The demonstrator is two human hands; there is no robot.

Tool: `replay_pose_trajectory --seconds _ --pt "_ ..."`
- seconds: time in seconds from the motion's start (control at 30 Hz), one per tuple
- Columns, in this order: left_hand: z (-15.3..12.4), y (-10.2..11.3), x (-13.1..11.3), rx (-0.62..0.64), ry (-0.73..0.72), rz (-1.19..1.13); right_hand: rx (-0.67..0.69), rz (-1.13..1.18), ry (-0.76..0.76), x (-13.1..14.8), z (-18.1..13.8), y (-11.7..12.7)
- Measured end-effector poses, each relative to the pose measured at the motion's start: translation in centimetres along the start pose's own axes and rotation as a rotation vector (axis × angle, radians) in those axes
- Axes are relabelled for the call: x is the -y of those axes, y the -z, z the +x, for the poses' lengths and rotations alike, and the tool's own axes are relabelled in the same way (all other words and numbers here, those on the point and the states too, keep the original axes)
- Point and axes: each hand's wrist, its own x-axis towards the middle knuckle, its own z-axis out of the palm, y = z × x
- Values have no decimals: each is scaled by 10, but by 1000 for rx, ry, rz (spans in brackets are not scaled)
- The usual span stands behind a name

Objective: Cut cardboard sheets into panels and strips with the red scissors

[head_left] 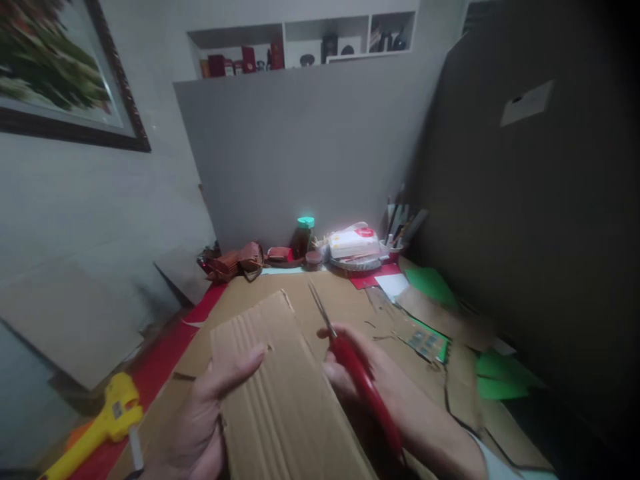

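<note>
My left hand (203, 417) is closed on a long strip of corrugated cardboard (285, 400), its thumb lying flat on the upper face near a small dark nick. The strip tilts away from me, creased with lengthwise ridges. Just right of it, my right hand (390, 383) grips a pair of scissors (357, 373) by the red handles. Their slim metal blades point up and away, apart from the cardboard's right edge and nearly together at the tips. Some of my right fingers are hidden behind the handles.
A yellow hot glue gun (113, 413) lies at the lower left on red cloth (175, 347). Cardboard scraps (463, 380) and green sheets (433, 285) are spread at the right. Along the back stand a green-lidded jar (303, 240), a tissue pack (355, 241) and a cup of tools (395, 247).
</note>
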Motion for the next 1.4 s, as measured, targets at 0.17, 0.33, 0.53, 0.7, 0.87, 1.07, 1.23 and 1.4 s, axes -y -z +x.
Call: replay_pose_trajectory --seconds 0.17,0.33,0.53,0.7,0.87,1.07,1.23,1.4 --pt "1 4 -12 -51 29 -130 -71 -184 -8 17 -16 -5" --pt "5 7 -13 -73 -86 -133 1 -346 -13 25 -15 -8" --pt "4 2 -4 -24 -104 -56 -14 -503 -21 21 -13 -13" --pt "4 -1 -1 -41 -149 9 -3 -549 26 11 -10 -15" --pt "4 1 0 -80 -145 53 -10 -634 82 4 -9 -15" --pt "4 3 1 29 -96 58 -102 -553 116 7 -13 -13" --pt "7 2 2 -15 -128 93 -117 -524 67 9 -15 -13" --pt "8 1 3 -15 -132 95 -124 -556 83 5 -14 -16"
